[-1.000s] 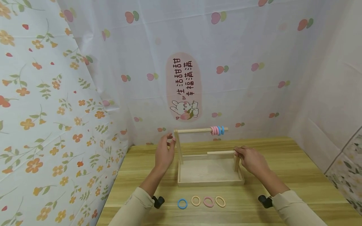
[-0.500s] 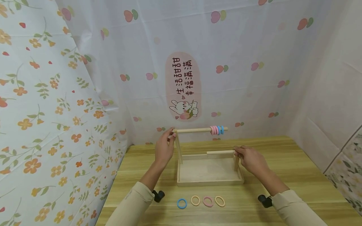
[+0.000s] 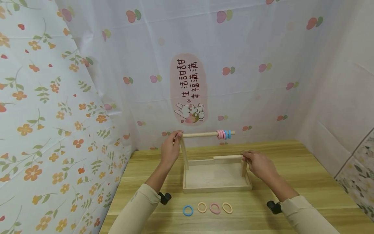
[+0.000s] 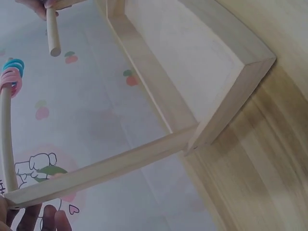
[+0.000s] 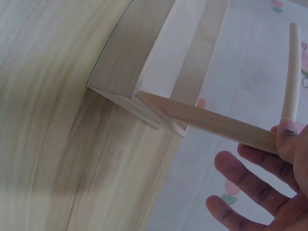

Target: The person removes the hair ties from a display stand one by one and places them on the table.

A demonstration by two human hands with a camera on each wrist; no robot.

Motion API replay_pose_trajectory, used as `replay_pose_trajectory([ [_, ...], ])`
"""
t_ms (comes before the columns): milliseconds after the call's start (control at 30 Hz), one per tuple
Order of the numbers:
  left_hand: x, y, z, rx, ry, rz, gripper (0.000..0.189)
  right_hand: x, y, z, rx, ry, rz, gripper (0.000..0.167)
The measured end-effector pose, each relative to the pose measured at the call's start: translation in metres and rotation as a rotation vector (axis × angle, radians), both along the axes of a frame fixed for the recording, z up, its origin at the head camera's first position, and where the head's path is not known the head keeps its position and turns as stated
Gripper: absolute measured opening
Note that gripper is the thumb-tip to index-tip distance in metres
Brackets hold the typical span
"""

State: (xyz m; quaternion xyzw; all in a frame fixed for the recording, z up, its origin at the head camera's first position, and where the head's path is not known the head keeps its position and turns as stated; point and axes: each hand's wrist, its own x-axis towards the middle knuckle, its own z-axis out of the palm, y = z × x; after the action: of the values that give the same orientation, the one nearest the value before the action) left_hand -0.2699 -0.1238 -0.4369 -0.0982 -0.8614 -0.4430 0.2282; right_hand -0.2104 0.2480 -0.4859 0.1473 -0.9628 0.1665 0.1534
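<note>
A wooden rack has a shallow tray [image 3: 217, 189] and two posts of unequal height. My left hand [image 3: 170, 150] grips the top of the tall left post [image 4: 96, 171], where the upper rod [image 3: 200, 135] joins it. Pink and blue hair ties [image 3: 223, 134] hang bunched near that rod's free right end. My right hand [image 3: 260, 164] pinches the top of the short right post [image 5: 216, 122] at its joint with the lower rod [image 3: 226, 157]. The thumb lies on this joint in the right wrist view, while the other fingers spread below the post.
In front of the tray, a blue ring-shaped band [image 3: 188, 210], a pink one [image 3: 215, 208] and two yellow ones lie in a row on the wooden table [image 3: 292, 162]. Black fittings [image 3: 274, 207] show near both sleeves. A printed cloth [image 3: 248, 65] hangs behind.
My left hand has risen slightly along the tall post and taken hold of its top end. The right hand stays at the short post. The rack and bands have not visibly moved.
</note>
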Motion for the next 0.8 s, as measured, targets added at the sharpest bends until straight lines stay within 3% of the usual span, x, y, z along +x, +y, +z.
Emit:
replay_pose_trajectory([
  [433, -0.003, 0.002, 0.003, 0.020, -0.005, -0.012, 0.032, -0.002, 0.005, 0.001, 0.005, 0.002, 0.027, 0.025],
  [633, -0.005, 0.000, 0.006, -0.033, 0.050, -0.034, 0.032, -0.005, 0.007, 0.006, 0.032, 0.017, 0.045, 0.026],
  [800, -0.006, -0.008, 0.008, -0.135, 0.097, -0.069, 0.031, -0.006, 0.006, 0.007, 0.047, -0.004, 0.064, 0.026],
])
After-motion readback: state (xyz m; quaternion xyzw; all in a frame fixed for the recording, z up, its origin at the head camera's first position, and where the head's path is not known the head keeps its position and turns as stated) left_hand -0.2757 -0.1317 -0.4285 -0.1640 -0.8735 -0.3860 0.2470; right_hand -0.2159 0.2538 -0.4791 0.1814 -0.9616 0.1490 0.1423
